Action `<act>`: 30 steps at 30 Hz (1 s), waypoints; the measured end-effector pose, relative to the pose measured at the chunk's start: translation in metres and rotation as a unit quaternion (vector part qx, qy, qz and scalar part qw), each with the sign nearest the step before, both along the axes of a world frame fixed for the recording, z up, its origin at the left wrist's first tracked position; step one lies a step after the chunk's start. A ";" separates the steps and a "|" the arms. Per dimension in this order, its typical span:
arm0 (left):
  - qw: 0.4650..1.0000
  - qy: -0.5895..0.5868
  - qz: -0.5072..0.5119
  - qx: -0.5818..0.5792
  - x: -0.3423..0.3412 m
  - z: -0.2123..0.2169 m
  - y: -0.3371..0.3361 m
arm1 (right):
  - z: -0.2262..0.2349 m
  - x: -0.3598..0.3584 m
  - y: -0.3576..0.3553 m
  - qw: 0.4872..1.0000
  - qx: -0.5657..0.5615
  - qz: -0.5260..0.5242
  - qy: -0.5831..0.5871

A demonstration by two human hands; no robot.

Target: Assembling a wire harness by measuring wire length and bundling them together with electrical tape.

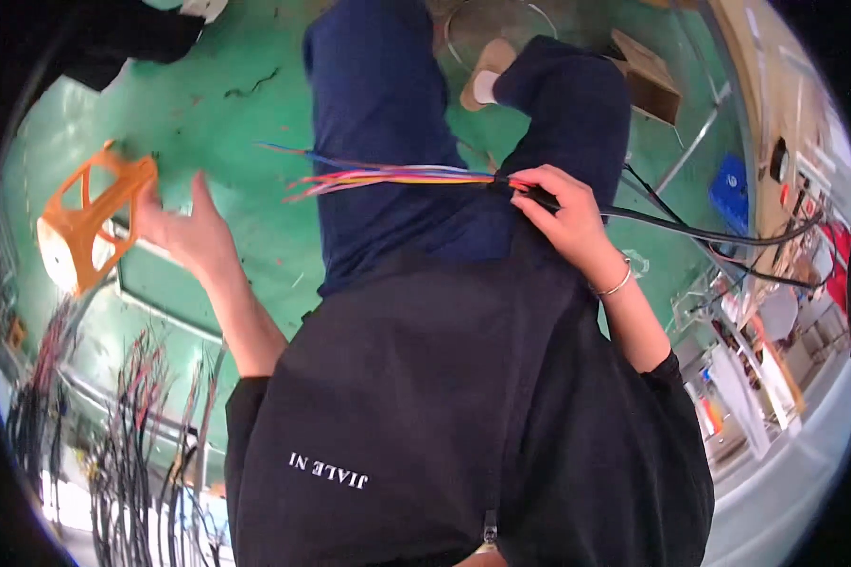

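My right hand (pixel 563 217) is closed round a black cable (pixel 681 225), close to where its sheath ends. From there a bundle of thin coloured wires (pixel 397 176), red, yellow, white and blue among them, stretches left across my lap. One blue wire splays away from the others. My left hand (pixel 194 231) is out to the left with nothing seen in it, thumb spread and fingers partly blurred. Beside its fingertips is an orange open frame (pixel 113 203) with a white end, like a small stool; I cannot tell if they touch it.
Many dark cables (pixel 137 472) with reddish ends hang at the lower left by a metal rail. A cardboard box (pixel 648 80) and a blue bin (pixel 730 189) are at the right. The cable runs toward a cluttered bench. Scraps lie on the green floor (pixel 246 113).
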State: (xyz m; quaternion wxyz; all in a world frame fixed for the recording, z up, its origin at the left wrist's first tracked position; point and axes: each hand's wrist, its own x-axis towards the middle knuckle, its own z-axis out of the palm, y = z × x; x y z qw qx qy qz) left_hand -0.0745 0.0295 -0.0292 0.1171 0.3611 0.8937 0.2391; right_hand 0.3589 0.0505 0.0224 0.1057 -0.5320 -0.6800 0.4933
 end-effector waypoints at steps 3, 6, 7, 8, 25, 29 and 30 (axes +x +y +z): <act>0.924 -0.016 -0.360 0.129 0.115 0.066 0.043 | -0.001 0.009 -0.005 0.999 0.005 -0.032 0.000; 0.794 -0.214 -0.566 0.062 0.190 0.064 0.045 | 0.005 0.007 -0.001 1.000 0.009 -0.021 0.006; 0.764 -0.208 -0.610 -0.023 0.201 0.059 0.047 | 0.004 0.011 -0.003 1.000 0.020 -0.012 0.011; 0.727 -0.200 -0.647 -0.109 0.209 0.054 0.051 | 0.004 0.015 -0.006 0.999 0.030 -0.003 0.015; 0.628 -0.543 -0.496 -0.257 0.223 0.112 0.064 | 0.055 0.059 -0.008 0.993 0.039 0.004 0.116; 0.670 -0.469 -0.543 -0.192 0.228 0.129 0.049 | 0.065 0.040 -0.010 0.982 0.124 0.046 0.137; 0.672 -0.467 -0.542 -0.192 0.227 0.131 0.047 | 0.066 0.038 -0.008 0.982 0.104 0.065 0.146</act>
